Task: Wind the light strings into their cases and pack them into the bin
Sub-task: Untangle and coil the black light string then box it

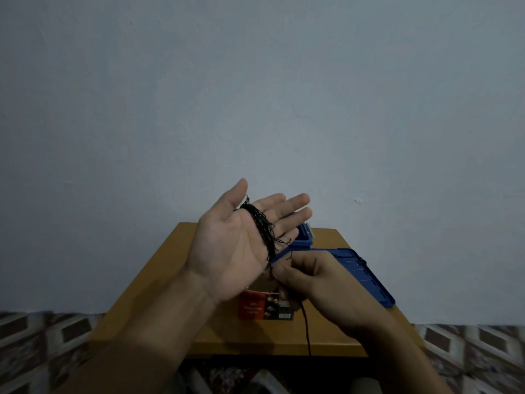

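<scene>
Smooth wooden table (159, 282), blue plastic bin (305, 237), glossy cardboard box (265, 307).

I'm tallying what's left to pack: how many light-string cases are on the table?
1: a red LED lights case lies on the table, partly behind the right hand, which pinches the light string. More may be hidden behind the left hand or in the blue bin.

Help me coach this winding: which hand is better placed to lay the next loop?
Right. The right hand pinches the free run of the black light string just below the left hand, which lies open, palm up, with the string wound round it.
</scene>
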Demonstrator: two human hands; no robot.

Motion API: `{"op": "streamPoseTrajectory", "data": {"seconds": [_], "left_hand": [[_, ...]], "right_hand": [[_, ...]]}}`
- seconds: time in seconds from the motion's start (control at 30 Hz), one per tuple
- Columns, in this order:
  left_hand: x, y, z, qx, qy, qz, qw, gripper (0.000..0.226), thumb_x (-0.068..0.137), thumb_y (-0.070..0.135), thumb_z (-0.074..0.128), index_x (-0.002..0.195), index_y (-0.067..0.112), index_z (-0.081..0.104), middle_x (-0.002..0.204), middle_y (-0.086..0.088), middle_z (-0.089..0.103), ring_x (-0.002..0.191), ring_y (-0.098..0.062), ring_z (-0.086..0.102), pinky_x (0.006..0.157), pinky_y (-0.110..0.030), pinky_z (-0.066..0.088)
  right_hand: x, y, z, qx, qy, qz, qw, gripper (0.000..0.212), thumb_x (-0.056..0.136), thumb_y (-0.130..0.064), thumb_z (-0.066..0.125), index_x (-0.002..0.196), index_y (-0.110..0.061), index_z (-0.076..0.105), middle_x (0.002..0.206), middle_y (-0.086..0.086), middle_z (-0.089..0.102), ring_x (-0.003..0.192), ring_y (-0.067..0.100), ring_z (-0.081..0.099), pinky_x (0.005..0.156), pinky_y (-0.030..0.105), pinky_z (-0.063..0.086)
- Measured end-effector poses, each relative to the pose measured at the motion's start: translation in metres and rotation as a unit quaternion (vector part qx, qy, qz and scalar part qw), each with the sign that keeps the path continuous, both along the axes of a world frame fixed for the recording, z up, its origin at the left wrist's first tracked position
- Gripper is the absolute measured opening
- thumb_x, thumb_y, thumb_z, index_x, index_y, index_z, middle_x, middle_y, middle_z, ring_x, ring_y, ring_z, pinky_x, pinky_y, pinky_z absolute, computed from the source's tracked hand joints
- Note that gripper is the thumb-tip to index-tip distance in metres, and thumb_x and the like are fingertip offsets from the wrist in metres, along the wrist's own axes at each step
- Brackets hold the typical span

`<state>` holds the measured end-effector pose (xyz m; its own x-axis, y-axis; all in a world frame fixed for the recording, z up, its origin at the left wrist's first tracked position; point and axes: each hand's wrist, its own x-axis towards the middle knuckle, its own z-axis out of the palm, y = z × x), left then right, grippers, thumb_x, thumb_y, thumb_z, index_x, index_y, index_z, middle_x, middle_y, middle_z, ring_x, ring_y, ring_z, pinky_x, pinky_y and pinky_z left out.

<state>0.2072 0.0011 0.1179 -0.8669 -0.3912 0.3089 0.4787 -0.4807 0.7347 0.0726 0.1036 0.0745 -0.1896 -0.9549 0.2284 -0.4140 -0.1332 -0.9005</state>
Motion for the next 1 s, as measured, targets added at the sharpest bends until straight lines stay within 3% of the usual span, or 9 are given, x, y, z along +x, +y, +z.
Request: {"op": "streamPoseTrajectory", "data": {"seconds": [0.13, 0.2, 0.43, 0.57, 0.67, 0.77, 0.87, 1.0], "left_hand": [[-0.001, -0.003, 0.000, 0.023, 0.000, 0.046, 0.999, 0.081, 0.095, 0.059, 0.036, 0.156, 0.009, 0.020, 0.142, -0.013, 0.058, 0.137, -0.027, 0.049, 0.117, -0.042, 0.028], [-0.001, -0.004, 0.000, 0.041, 0.000, 0.064, 0.997, 0.085, 0.093, 0.062, 0.037, 0.158, 0.011, 0.018, 0.145, -0.011, 0.055, 0.140, -0.025, 0.045, 0.116, -0.040, 0.029], [0.000, 0.003, 0.002, 0.032, -0.026, 0.113, 0.993, 0.087, 0.093, 0.071, 0.026, 0.159, 0.017, 0.014, 0.160, 0.000, 0.034, 0.151, -0.016, 0.023, 0.113, -0.035, 0.020], [0.002, 0.001, 0.001, 0.021, -0.046, 0.087, 0.995, 0.089, 0.091, 0.072, 0.027, 0.158, 0.015, 0.018, 0.159, -0.003, 0.036, 0.149, -0.018, 0.027, 0.112, -0.037, 0.022], [0.001, 0.003, 0.000, -0.009, -0.067, 0.079, 0.995, 0.089, 0.091, 0.075, 0.020, 0.158, 0.017, 0.015, 0.162, 0.002, 0.030, 0.151, -0.015, 0.019, 0.107, -0.034, 0.023], [-0.001, 0.005, 0.001, -0.038, -0.088, 0.075, 0.993, 0.089, 0.089, 0.077, 0.014, 0.159, 0.022, 0.010, 0.164, 0.008, 0.023, 0.152, -0.012, 0.012, 0.111, -0.034, 0.018], [-0.002, 0.008, 0.003, -0.046, -0.099, 0.071, 0.991, 0.086, 0.090, 0.076, 0.012, 0.159, 0.025, 0.006, 0.165, 0.009, 0.020, 0.152, -0.010, 0.013, 0.101, -0.030, 0.026], [-0.004, 0.004, -0.002, -0.084, -0.131, 0.073, 0.985, 0.086, 0.090, 0.076, 0.012, 0.159, 0.026, 0.002, 0.166, 0.009, 0.016, 0.152, -0.009, 0.011, 0.112, -0.031, 0.016]], "right_hand": [[-0.002, -0.001, -0.001, 0.002, -0.013, -0.005, 1.000, 0.010, 0.096, -0.023, 0.066, 0.100, -0.015, 0.066, 0.073, 0.003, 0.066, 0.066, 0.023, 0.056, 0.064, 0.041, 0.046], [-0.002, 0.000, -0.001, 0.008, -0.007, 0.001, 1.000, 0.007, 0.095, -0.021, 0.066, 0.093, -0.015, 0.066, 0.072, 0.001, 0.066, 0.066, 0.022, 0.056, 0.063, 0.039, 0.045], [-0.001, 0.006, 0.005, 0.007, 0.029, -0.010, 1.000, 0.030, 0.099, -0.029, 0.059, 0.078, -0.008, 0.062, 0.061, -0.002, 0.060, 0.054, 0.008, 0.053, 0.054, 0.022, 0.042], [-0.002, 0.011, 0.013, -0.025, 0.006, 0.000, 1.000, 0.028, 0.097, -0.025, 0.062, 0.072, -0.012, 0.059, 0.056, -0.003, 0.052, 0.049, 0.010, 0.045, 0.051, 0.025, 0.037], [-0.001, 0.013, 0.019, -0.038, 0.009, 0.005, 0.999, 0.034, 0.096, -0.024, 0.063, 0.065, -0.013, 0.053, 0.052, -0.001, 0.047, 0.046, 0.014, 0.039, 0.049, 0.028, 0.035], [0.002, 0.013, 0.024, -0.058, -0.004, -0.007, 0.998, 0.037, 0.091, -0.026, 0.066, 0.062, -0.011, 0.048, 0.049, 0.001, 0.043, 0.041, 0.013, 0.035, 0.044, 0.025, 0.033], [0.003, 0.016, 0.030, -0.079, -0.030, -0.016, 0.996, 0.037, 0.084, -0.030, 0.066, 0.059, -0.012, 0.045, 0.046, 0.000, 0.040, 0.037, 0.010, 0.033, 0.041, 0.020, 0.031], [0.004, 0.020, 0.037, -0.091, -0.031, -0.014, 0.995, 0.035, 0.083, -0.029, 0.066, 0.060, -0.013, 0.045, 0.046, -0.004, 0.038, 0.038, 0.008, 0.029, 0.040, 0.020, 0.029]]}}
